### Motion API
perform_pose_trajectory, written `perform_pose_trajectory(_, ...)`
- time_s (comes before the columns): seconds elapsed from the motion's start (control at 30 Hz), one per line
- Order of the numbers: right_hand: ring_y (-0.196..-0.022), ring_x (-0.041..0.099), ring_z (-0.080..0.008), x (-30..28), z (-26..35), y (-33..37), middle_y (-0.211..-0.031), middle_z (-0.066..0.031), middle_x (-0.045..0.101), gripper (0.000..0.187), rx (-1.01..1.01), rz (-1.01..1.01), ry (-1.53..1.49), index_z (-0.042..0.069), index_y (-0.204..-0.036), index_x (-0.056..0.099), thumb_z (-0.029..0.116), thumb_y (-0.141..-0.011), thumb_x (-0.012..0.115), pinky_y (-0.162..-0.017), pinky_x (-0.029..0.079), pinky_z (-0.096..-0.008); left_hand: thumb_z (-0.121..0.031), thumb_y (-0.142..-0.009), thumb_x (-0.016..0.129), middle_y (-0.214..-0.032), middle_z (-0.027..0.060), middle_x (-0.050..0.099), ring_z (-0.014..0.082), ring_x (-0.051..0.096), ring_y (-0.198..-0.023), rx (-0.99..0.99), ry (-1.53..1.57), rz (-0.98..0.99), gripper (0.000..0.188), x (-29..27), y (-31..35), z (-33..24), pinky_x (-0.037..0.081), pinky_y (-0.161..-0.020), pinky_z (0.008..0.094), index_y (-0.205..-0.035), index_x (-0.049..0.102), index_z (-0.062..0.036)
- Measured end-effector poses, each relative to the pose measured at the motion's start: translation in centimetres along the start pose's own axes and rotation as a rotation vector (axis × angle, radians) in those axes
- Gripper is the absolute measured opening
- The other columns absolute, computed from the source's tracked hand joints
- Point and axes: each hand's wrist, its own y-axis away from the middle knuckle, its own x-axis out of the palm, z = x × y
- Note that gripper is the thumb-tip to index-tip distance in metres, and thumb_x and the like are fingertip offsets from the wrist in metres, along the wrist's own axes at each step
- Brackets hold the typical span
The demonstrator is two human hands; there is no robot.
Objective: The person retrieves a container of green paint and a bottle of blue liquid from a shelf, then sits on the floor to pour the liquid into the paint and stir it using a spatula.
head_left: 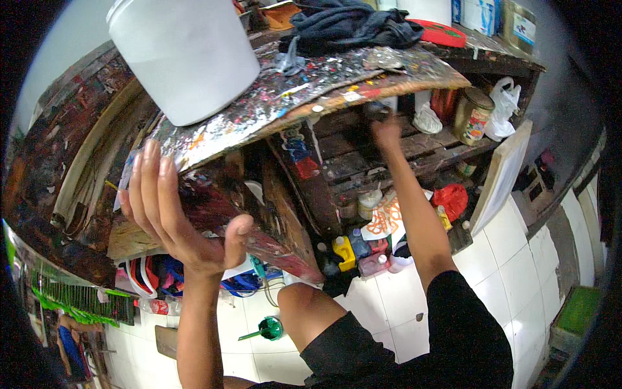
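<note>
My left hand (170, 217) is raised at the front left edge of the paint-stained worktable (311, 97). Its fingers are stretched and the thumb stands apart, with nothing in it; the fingertips are by the table edge. My right hand (387, 133) reaches under the tabletop to the wooden shelf (353, 152). Its fingers are dim and blurred beside a dark object (376, 111), so their grip is unclear. Right of it stand a container wrapped in a white plastic bag (427, 119) and a lidded tin (475, 115). A large white bucket (184, 61) sits on the tabletop above my left hand.
Dark cloth (350, 23) and a red round lid (440, 34) lie on the table. Below the shelf are a yellow jug (344, 253), a pink jug (374, 264) and a red plastic bag (450, 201). A green paint pot (271, 328) stands on the tiles. A board (502, 178) leans right.
</note>
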Motion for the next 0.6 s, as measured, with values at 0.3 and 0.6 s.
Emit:
perform_pose_trajectory(0.3, -0.112, 0.061, -0.0449, -0.4, 3.7, -0.6, -0.126, -0.0257, 0.062, 0.074, 0.009, 0.289, 0.127, -0.001, -0.145, 0.037, 0.021, -0.084, 0.073, -0.092, 0.053, -0.0497, -0.063, -0.095, 0.050, -0.145, 0.0244, 0.049, 0.0398, 0.043, -0.136, 0.029, -0.010, -0.005, 0.081, 0.0, 0.1, 0.1, 0.020, -0.117, 0.0518, -0.143, 0.043, 0.0012)
perform_pose_trajectory(0.6, -0.106, 0.065, -0.0167, -14.1, 2.5, 7.6, -0.114, -0.0113, 0.070, 0.036, -0.049, 0.077, -0.338, -0.003, -0.129, 0.059, 0.007, -0.095, 0.060, -0.090, 0.050, -0.0286, -0.061, -0.094, 0.052, -0.146, 0.0232, 0.049, 0.0380, 0.043, -0.138, 0.047, -0.003, -0.004, 0.080, -0.3, -0.3, 0.3, 0.020, -0.117, 0.0505, -0.144, 0.042, 0.0010)
